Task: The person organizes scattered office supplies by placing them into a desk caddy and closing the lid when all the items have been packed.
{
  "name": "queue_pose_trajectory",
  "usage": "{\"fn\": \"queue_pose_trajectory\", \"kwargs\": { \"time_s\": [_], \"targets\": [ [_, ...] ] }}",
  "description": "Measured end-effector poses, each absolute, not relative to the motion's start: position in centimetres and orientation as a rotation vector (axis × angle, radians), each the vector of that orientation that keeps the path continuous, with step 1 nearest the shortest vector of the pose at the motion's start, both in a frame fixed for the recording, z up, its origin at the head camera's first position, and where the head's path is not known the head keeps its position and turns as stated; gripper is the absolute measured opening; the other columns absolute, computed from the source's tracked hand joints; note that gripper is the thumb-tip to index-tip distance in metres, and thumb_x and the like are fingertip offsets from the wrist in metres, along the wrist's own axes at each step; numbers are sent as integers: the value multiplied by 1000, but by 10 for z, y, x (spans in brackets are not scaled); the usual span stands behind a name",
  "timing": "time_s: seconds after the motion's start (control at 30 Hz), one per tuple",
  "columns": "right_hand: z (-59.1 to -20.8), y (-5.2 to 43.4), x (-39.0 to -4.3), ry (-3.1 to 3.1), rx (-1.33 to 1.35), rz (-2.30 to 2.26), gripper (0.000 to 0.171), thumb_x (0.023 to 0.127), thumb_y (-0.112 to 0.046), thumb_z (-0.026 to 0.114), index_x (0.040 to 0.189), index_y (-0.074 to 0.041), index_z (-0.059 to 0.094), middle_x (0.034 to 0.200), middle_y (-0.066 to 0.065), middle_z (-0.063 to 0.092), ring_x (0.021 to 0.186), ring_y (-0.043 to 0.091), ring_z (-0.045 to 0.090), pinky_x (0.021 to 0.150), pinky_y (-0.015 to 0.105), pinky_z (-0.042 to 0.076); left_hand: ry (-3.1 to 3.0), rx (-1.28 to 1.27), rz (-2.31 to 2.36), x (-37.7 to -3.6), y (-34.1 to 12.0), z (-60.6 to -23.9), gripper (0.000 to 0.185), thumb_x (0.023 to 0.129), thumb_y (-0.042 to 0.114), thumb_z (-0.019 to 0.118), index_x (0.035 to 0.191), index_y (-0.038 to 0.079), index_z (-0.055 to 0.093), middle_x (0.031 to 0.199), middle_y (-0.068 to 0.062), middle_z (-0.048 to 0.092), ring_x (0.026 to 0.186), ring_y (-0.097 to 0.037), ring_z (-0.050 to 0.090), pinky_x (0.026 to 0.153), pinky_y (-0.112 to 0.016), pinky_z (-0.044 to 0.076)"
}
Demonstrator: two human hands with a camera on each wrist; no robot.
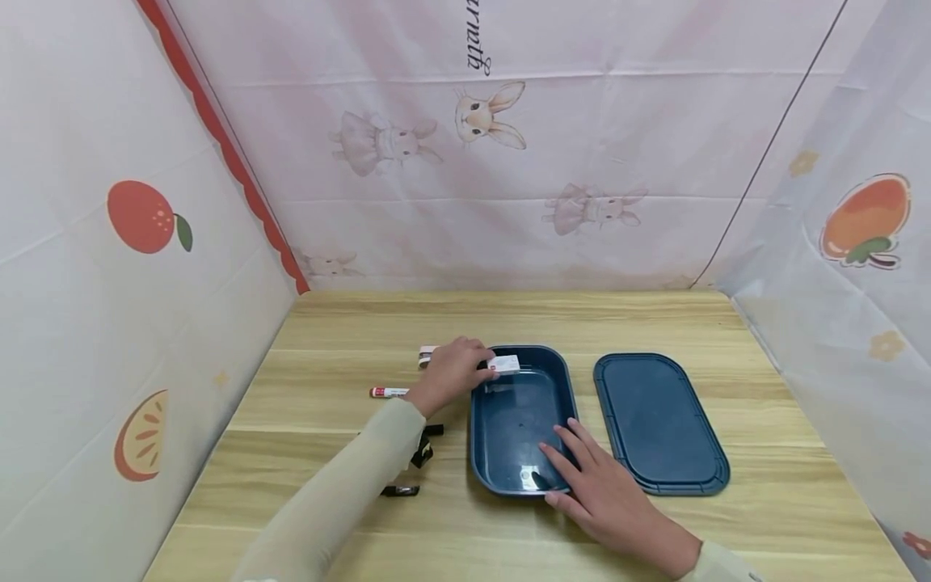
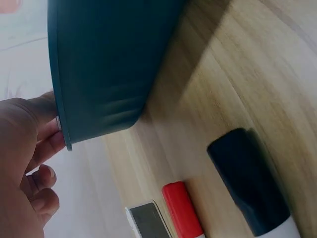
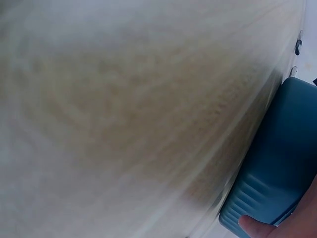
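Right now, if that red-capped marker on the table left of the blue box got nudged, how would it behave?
The marker is a slim cylinder lying flat on the smooth wooden table, so it would probably roll if pushed side-on. It looks light and stiff, likely plastic. Nothing seems to touch it, so little would stop it; the left hand is close by.

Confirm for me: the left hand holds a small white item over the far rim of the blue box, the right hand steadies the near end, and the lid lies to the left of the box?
Not quite. The lid lies to the right of the box, as the head view shows. The left hand does hold the white item at the far rim, and the right hand rests on the near end.
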State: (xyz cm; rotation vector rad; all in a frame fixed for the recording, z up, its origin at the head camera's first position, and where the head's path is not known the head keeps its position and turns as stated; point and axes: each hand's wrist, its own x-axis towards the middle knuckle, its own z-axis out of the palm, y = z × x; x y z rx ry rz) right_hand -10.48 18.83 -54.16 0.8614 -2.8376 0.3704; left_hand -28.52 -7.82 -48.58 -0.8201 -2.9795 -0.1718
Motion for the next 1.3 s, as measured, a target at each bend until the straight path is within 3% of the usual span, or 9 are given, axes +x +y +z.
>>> {"fn": "queue_pose_trajectory", "kwargs": {
  "time_s": [0.3, 0.57, 0.87, 1.03, 1.3],
  "targets": [
    [-539, 188, -103, -2846, 869, 384, 61, 101, -57, 50, 153, -26, 44, 163, 9, 32, 154, 31, 20, 108, 54, 43, -2899, -914, 25, -281, -70, -486, 24, 97, 45, 66, 100, 22, 74, 96, 6, 66, 84, -13, 57, 64, -29, 48],
    [-537, 187, -103, -2867, 870, 376, 62, 101, -57, 49, 154, -26, 43, 164, 9, 31, 155, 30, 18, 110, 53, 42, -2807, -972, 213, -279, -66, -492, 24, 97, 41, 68, 96, 19, 78, 88, 4, 66, 78, -13, 60, 63, -28, 53],
    [-538, 188, -102, -2875, 872, 389, 61, 102, -58, 47, 154, -26, 43, 165, 9, 30, 155, 30, 17, 110, 54, 41, -2825, -983, 361, -277, -56, -487, 14, 95, 32, 71, 91, 21, 78, 89, 3, 68, 71, -13, 59, 59, -29, 52],
    [-538, 190, -102, -2858, 869, 384, 59, 101, -55, 50, 153, -26, 45, 164, 8, 31, 155, 29, 17, 111, 53, 41, -2877, -934, 456, -276, -47, -487, 13, 97, 27, 67, 92, 22, 78, 92, 1, 69, 76, -15, 62, 60, -34, 54],
    [-534, 186, -98, -2853, 865, 379, 58, 103, -56, 46, 152, -25, 46, 164, 9, 32, 155, 30, 18, 111, 53, 41, -2823, -931, 525, -272, -48, -488, 19, 97, 39, 68, 100, 24, 79, 98, 1, 70, 83, -17, 63, 61, -34, 55]
  ]
}}
